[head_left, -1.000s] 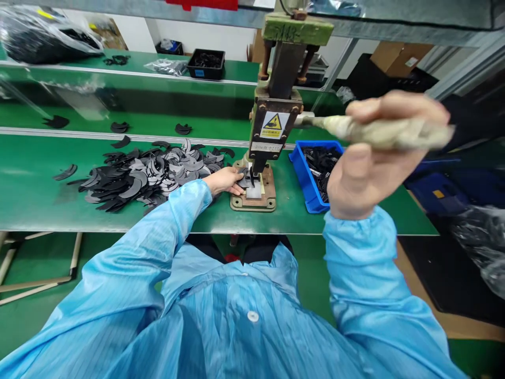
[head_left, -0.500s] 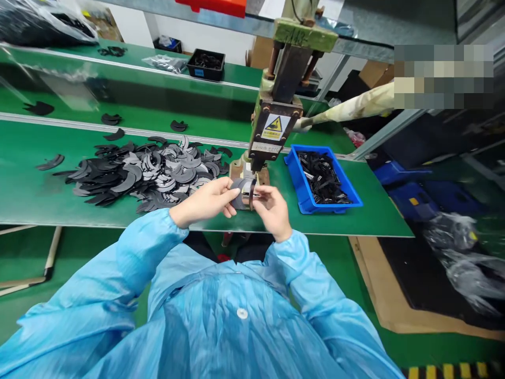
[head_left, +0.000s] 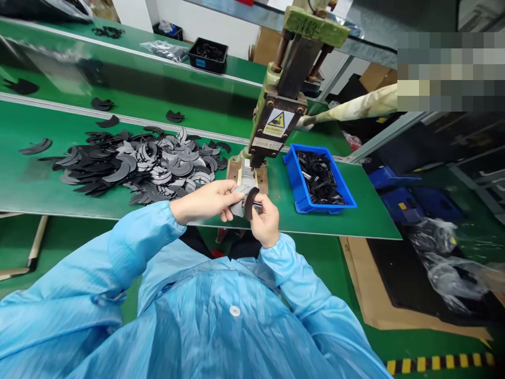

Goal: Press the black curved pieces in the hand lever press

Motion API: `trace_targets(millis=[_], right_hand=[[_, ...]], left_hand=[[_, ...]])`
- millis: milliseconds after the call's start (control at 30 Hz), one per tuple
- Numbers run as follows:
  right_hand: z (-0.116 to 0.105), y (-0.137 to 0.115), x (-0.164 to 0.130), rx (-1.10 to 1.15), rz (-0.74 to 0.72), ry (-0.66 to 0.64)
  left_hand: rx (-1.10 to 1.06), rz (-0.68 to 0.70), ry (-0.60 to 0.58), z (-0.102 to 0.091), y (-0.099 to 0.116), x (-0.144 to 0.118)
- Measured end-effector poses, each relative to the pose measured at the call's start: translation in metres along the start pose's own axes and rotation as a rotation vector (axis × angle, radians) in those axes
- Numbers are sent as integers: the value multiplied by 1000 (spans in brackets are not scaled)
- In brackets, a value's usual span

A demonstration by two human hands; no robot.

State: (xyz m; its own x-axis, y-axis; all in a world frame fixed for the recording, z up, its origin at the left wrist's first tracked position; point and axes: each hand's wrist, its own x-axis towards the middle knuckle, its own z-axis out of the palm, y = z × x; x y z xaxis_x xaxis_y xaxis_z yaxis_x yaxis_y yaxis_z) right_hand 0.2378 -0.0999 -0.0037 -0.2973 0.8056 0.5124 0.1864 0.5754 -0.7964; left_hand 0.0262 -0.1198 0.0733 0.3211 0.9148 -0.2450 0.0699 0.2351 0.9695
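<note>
My left hand pinches a light grey curved piece between thumb and fingers. Close beside it, my right hand is closed on a dark brown-black crescent-shaped piece, held tilted upright. The two pieces overlap in view, and I cannot tell whether they touch. Both hands are near the bench's front edge, just in front of the press's base. Above that base stands the press head with a yellow warning label. To the left lies a heap of grey and black curved pieces.
A blue bin of small black parts stands right of the press on the green bench. Several stray curved pieces lie behind the heap. A black tray sits on the back ledge. Cardboard lies on the floor at right.
Both hands have drawn slightly back from the press base toward me. The dark crescent has turned and shows more of its broad side; the grey piece now appears lighter. The view has shifted a little.
</note>
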Motion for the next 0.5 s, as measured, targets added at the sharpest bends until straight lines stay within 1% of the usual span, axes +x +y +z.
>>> trace_targets(millis=[100,133,200,233,267,300,333,400,433,500], right_hand=[[-9,-3,5,-79,-65,-21],[-13,-4,6,-100,-90,-28],[-18,-3,8,-134,-135,-43],[-19,-3,8,-148,-153,-49],[-20,-2,8,-160,-168,-54],[-21,-1,8,-170,-182,-60],[-21,-1,8,-177,-193,-69],[-20,-1,6,-185,-209,-89],[-20,-1,4,-186,-213,-99],[-19,-1,1,-184,-214,-111]], left_hand=[[98,32,50,-4,-5,3],[147,70,101,-4,-6,2],[297,218,281,-1,-7,-1],[391,318,374,1,-7,-3],[485,418,440,3,-7,-4],[567,499,462,6,-7,-5],[623,550,446,8,-8,-5],[643,555,393,10,-12,-2],[610,521,387,10,-16,1],[477,414,387,9,-23,7]])
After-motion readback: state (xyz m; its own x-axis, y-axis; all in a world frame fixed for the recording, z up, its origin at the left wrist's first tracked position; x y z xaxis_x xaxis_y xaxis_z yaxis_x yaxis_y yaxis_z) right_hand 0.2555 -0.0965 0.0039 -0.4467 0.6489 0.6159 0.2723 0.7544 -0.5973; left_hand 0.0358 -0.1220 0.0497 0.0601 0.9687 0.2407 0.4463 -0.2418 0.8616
